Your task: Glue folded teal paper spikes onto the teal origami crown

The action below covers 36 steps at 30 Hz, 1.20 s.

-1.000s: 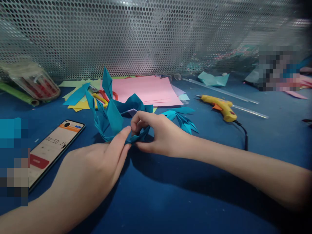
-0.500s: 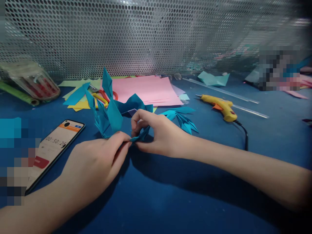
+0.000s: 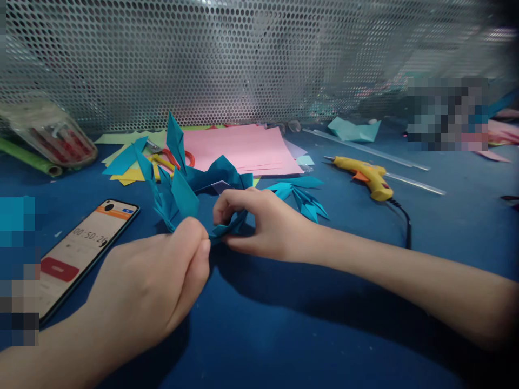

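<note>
A teal folded-paper piece (image 3: pixel 182 189) with several pointed flaps stands on the blue table (image 3: pixel 284 335) in the middle. My left hand (image 3: pixel 158 286) is curled, its fingertips pinched on the piece's near edge. My right hand (image 3: pixel 267 224) pinches the same edge from the right, fingers bent over a small fold. The two hands almost touch. A second, lighter teal folded piece (image 3: pixel 306 197) lies just behind my right hand.
A phone (image 3: pixel 77 251) showing a timer lies at the left. Pink sheets (image 3: pixel 239 148), yellow paper and scissors (image 3: pixel 170 159) lie behind the piece. A yellow glue gun (image 3: pixel 367 175) with a black cord lies to the right, glue sticks beside it. A perforated metal screen (image 3: pixel 243 59) closes the back.
My left hand's fingers have curled from stretched out into a pinch on the paper's edge. The teal piece has shifted slightly left. My right hand has barely moved.
</note>
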Available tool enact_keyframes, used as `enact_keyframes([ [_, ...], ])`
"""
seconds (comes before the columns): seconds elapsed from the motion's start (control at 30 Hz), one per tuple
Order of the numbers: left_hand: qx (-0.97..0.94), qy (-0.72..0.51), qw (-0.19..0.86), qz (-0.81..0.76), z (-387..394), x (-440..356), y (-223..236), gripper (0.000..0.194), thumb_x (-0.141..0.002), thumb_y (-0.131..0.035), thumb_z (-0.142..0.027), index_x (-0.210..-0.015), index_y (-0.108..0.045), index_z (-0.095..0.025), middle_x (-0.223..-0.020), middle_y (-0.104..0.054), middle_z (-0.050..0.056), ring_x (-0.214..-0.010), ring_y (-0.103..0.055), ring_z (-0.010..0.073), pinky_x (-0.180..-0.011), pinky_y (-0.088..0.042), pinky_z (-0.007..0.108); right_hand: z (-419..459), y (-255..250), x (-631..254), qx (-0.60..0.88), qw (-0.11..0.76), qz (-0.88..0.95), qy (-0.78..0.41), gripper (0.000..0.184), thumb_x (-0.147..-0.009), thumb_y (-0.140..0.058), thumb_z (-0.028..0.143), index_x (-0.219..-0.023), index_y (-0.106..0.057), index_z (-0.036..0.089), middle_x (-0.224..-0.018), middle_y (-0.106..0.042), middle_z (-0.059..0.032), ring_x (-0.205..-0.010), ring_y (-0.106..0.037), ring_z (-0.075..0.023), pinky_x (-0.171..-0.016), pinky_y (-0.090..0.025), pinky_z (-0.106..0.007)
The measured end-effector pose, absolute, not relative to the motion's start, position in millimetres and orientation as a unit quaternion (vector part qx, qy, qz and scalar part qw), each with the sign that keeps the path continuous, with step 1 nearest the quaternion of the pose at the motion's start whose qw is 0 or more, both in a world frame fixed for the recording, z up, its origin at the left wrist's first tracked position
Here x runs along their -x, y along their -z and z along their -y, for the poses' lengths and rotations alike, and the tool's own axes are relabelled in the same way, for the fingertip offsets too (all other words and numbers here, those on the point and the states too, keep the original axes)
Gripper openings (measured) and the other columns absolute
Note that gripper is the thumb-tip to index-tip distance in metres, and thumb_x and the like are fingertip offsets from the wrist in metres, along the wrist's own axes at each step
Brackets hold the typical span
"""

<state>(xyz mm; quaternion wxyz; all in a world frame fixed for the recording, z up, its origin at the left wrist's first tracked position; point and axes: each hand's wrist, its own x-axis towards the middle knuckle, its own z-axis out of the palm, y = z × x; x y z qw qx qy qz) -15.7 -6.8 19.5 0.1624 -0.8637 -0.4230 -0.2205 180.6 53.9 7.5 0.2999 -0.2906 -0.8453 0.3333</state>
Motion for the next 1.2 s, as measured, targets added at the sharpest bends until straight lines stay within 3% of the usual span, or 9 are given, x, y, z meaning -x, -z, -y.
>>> enact_keyframes([
  [0.07, 0.861, 0.197, 0.233, 0.408, 7, 14, -21, 0.042, -0.101, -0.033, -0.028, -0.060, -0.044, -0.028, -0.040, -0.047, -0.003, -0.034, -0.050, 0.0177, -0.039, -0.026, 0.034, -55, -7, -182, 0.281, 0.298, 0.848, -0.335, 0.024, -0.069, -0.059, 0.003, -0.086, -0.056, 0.020, -0.086, -0.065, 0.0017, -0.083, -0.061, -0.0127, -0.077, -0.048, -0.026],
  [0.13, 0.859, 0.190, 0.275, 0.388, 8, 13, -23, 0.043, -0.102, -0.036, -0.029, -0.067, -0.059, -0.023, -0.040, -0.050, -0.002, -0.033, -0.052, 0.0179, -0.037, -0.021, 0.035, -56, -8, -184, 0.267, 0.291, 0.855, -0.337, 0.025, -0.071, -0.060, 0.005, -0.090, -0.056, 0.019, -0.090, -0.066, 0.0007, -0.085, -0.061, -0.0130, -0.079, -0.049, -0.026],
  [0.23, 0.852, 0.173, 0.303, 0.389, 7, 11, -24, 0.041, -0.103, -0.036, -0.027, -0.082, -0.071, -0.019, -0.043, -0.055, 0.000, -0.034, -0.054, 0.0188, -0.037, -0.025, 0.034, -56, -13, -188, 0.248, 0.274, 0.863, -0.345, 0.029, -0.074, -0.060, 0.007, -0.100, -0.057, 0.018, -0.098, -0.066, -0.0021, -0.090, -0.062, -0.0134, -0.082, -0.051, -0.027],
  [0.4, 0.858, 0.169, 0.306, 0.377, 5, 17, -21, 0.043, -0.102, -0.034, -0.022, -0.085, -0.073, -0.017, -0.042, -0.058, 0.001, -0.032, -0.056, 0.0215, -0.036, -0.033, 0.033, -54, -22, -191, 0.266, 0.273, 0.854, -0.354, 0.035, -0.074, -0.058, 0.006, -0.106, -0.058, 0.019, -0.106, -0.067, -0.0031, -0.093, -0.065, -0.0138, -0.084, -0.052, -0.028],
  [0.57, 0.874, 0.166, 0.278, 0.363, 1, 17, -16, 0.047, -0.102, -0.032, -0.020, -0.080, -0.073, -0.017, -0.044, -0.062, 0.003, -0.036, -0.061, 0.0230, -0.037, -0.038, 0.033, -53, -24, -191, 0.283, 0.268, 0.852, -0.350, 0.038, -0.073, -0.057, 0.005, -0.108, -0.058, 0.019, -0.102, -0.068, -0.0023, -0.092, -0.066, -0.0141, -0.081, -0.052, -0.027],
  [0.83, 0.878, 0.167, 0.215, 0.394, 2, 14, -13, 0.045, -0.101, -0.032, -0.021, -0.073, -0.067, -0.019, -0.037, -0.055, 0.000, -0.025, -0.051, 0.0216, -0.032, -0.025, 0.031, -53, -23, -191, 0.282, 0.277, 0.847, -0.355, 0.040, -0.072, -0.057, 0.002, -0.109, -0.059, 0.017, -0.101, -0.068, -0.0022, -0.090, -0.066, -0.0133, -0.082, -0.052, -0.027],
  [1.07, 0.871, 0.136, 0.085, 0.464, 2, 18, -2, 0.023, -0.098, -0.037, -0.021, -0.095, -0.060, -0.020, -0.043, -0.059, -0.003, -0.028, -0.056, 0.0231, -0.038, -0.019, 0.029, -54, -29, -194, 0.287, 0.272, 0.835, -0.382, 0.035, -0.077, -0.057, 0.001, -0.107, -0.057, 0.018, -0.095, -0.068, -0.0006, -0.090, -0.067, -0.0126, -0.083, -0.052, -0.027],
  [1.2, 0.869, 0.125, 0.062, 0.474, 1, 17, -1, 0.023, -0.096, -0.037, -0.021, -0.094, -0.059, -0.021, -0.045, -0.063, -0.001, -0.032, -0.059, 0.0257, -0.039, -0.021, 0.030, -54, -38, -197, 0.284, 0.265, 0.827, -0.407, 0.028, -0.084, -0.058, 0.005, -0.110, -0.056, 0.017, -0.090, -0.067, 0.0005, -0.085, -0.066, -0.0108, -0.082, -0.052, -0.026],
])
